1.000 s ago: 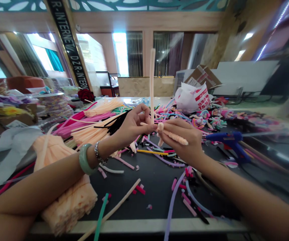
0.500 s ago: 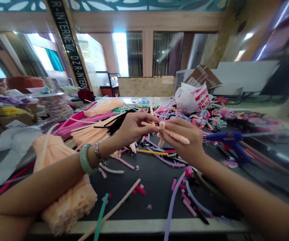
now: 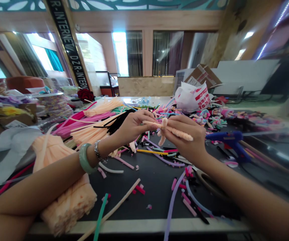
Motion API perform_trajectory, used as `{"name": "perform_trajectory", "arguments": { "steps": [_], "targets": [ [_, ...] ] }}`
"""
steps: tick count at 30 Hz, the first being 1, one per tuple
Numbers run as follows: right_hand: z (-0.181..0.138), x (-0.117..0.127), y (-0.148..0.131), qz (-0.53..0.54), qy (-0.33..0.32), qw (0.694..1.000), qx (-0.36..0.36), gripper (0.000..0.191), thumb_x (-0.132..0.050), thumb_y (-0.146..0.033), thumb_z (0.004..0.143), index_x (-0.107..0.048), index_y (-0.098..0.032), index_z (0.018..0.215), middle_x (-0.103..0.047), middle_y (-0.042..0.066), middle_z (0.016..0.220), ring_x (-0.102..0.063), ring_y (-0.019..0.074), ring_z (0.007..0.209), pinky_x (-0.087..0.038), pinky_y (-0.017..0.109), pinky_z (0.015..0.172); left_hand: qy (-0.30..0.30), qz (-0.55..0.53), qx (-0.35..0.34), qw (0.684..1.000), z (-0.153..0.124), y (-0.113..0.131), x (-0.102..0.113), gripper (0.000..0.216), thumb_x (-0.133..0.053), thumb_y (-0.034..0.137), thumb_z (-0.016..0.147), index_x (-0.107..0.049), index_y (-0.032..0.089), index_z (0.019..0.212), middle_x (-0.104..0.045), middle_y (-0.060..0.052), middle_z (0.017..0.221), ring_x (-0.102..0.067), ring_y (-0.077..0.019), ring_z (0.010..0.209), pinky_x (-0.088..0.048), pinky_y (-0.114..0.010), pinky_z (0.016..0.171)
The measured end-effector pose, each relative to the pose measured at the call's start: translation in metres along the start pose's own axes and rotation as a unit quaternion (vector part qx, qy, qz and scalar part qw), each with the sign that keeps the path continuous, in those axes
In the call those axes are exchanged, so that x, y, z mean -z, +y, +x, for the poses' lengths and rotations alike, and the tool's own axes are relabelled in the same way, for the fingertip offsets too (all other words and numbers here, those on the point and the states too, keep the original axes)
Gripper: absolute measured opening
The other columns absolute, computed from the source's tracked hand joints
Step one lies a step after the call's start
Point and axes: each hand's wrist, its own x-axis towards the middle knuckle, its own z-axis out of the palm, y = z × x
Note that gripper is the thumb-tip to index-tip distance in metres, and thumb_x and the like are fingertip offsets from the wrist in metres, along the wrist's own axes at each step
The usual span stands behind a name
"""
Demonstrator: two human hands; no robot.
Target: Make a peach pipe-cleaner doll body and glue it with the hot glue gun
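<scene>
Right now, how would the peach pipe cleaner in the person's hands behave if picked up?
The peach pipe cleaner will probably bend easily yet hold its shape: it is twisted between the left hand and right hand. Its fuzzy pile likely clings rather than slips. Loose stems on the black worktop lie curved, so it seems unlikely to roll.

1. A peach chenille pipe-cleaner piece (image 3: 176,131) is held almost level in the air, above the middle of the dark tabletop (image 3: 157,189).
2. Its long stem tilts slightly down to the right; the right portion is tightly twisted and ridged, and the left end is plain.
3. A small rounded knob (image 3: 164,122) stands up near the middle.
4. A short bent end (image 3: 161,142) hangs below the knob.
5. The left hand (image 3: 134,126) pinches the plain end; the right hand (image 3: 186,139) closes around the twisted portion.
</scene>
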Motion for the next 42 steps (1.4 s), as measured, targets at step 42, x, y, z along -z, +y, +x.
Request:
{"name": "perform_trajectory", "arguments": {
  "steps": [42],
  "targets": [
    [-0.002, 0.0, 0.008, 0.026, -0.012, 0.999, -0.016, 0.012, -0.059, -0.015, 0.082, -0.069, -0.021, 0.078, -0.069, 0.001, 0.081, -0.064, 0.0142, 0.076, -0.05, 0.028, 0.069, -0.187, -0.318, 0.14, 0.919, -0.005, 0.006, 0.005, 0.017, -0.066, 0.019, 0.08, -0.06, 0.015, 0.095, -0.074, -0.01, 0.089, -0.069, -0.0243, 0.095, -0.053, -0.04, 0.091]
  ]
}}
